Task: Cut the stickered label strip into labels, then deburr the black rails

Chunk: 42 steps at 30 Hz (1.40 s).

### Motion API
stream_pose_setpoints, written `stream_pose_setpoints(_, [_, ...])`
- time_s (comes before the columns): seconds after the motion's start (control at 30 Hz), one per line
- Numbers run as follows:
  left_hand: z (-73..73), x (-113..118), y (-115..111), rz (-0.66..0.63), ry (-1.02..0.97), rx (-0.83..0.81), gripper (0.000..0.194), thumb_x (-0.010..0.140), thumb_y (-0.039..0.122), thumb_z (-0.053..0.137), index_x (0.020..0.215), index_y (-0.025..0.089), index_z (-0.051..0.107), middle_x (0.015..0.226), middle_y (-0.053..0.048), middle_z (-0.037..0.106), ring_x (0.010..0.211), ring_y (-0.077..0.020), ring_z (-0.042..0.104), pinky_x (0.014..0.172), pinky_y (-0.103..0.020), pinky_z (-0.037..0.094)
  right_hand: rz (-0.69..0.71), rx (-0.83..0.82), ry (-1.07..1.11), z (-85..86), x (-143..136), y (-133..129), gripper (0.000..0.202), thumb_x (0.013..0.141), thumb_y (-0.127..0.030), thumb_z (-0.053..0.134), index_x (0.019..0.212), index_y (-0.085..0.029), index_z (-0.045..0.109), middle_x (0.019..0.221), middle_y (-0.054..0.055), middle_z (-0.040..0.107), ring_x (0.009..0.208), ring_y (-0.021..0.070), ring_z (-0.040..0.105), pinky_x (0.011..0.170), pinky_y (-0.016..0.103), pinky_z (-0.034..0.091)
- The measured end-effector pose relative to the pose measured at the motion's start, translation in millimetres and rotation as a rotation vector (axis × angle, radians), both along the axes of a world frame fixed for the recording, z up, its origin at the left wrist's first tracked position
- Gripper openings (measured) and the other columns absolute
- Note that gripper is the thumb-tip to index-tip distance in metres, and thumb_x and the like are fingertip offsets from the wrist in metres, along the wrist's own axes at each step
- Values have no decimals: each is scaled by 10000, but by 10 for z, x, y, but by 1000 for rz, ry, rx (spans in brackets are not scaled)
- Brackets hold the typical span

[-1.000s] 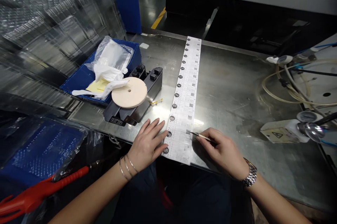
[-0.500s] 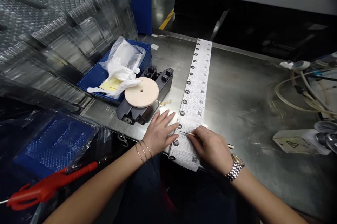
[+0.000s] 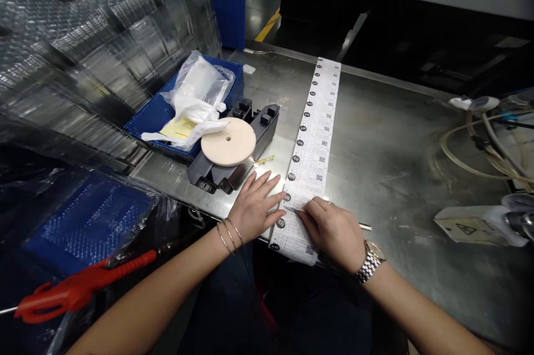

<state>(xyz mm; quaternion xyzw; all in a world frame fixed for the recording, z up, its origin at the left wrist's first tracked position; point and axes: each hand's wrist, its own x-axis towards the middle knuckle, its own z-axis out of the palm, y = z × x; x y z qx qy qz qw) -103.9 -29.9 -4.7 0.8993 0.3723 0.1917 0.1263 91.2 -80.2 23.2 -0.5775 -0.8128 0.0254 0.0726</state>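
Note:
A long strip of white printed labels [image 3: 312,149] runs across the metal table, each with a black oval mark and a small square code. The strip's near end hangs over the front edge. My left hand [image 3: 255,207] lies flat and spread beside it, fingertips at its left border. In my right hand [image 3: 334,232] is a slim pen [image 3: 365,227], pinched between thumb and fingers. Its thin tip is at the label strip near my left thumb, while the back end sticks out past my palm. Whether the tip touches the paper I cannot tell.
Left of the strip, a beige disc [image 3: 228,142] rests on dark plastic parts [image 3: 265,124]. Behind them is a blue box [image 3: 152,113] with plastic bags. Clear trays [image 3: 104,38] are stacked left. A red air gun [image 3: 70,294] lies lower left; hoses [image 3: 467,149] are at right.
The whole view has shifted slightly, so the table things appear a little higher and further right. Both hands keep nearly the same pose, with the pen still in my right hand.

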Motion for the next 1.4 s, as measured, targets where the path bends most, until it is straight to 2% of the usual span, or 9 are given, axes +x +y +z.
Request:
stream_pose_setpoints(0.47, [-18,-4,22,-12,2,50,311,860,365,508,1099,200,619,1306,-95,517,1285,-278,367,1081,-507,271,-9,-4,-29,14,526,-241,322,941,-339,370,699,-183,514,662,0,575,535,106,514,511,249,310])
stream_pose_setpoints(1.17, [3,9,34,-21,12,72,304,862,345,503,1093,185,619,1294,-110,525,1274,-296,382,1059,-532,296,-37,-44,-7,25,648,-329,309,941,-334,360,727,-183,524,684,17,584,566,124,545,523,249,352])
stream_pose_setpoints(1.27, [5,21,20,-20,13,78,311,862,342,503,1103,179,613,1297,-116,523,1279,-300,376,1061,-538,293,-70,-97,58,44,663,-343,293,930,-350,380,731,-192,527,686,15,591,582,131,555,530,253,369])
stream_pose_setpoints(1.4, [46,-33,-166,-46,16,71,300,858,309,507,1098,160,605,1297,-128,522,1286,-302,366,1060,-541,296,-158,-220,311,126,617,-344,242,900,-375,440,759,-210,548,678,1,606,584,124,561,546,243,414])
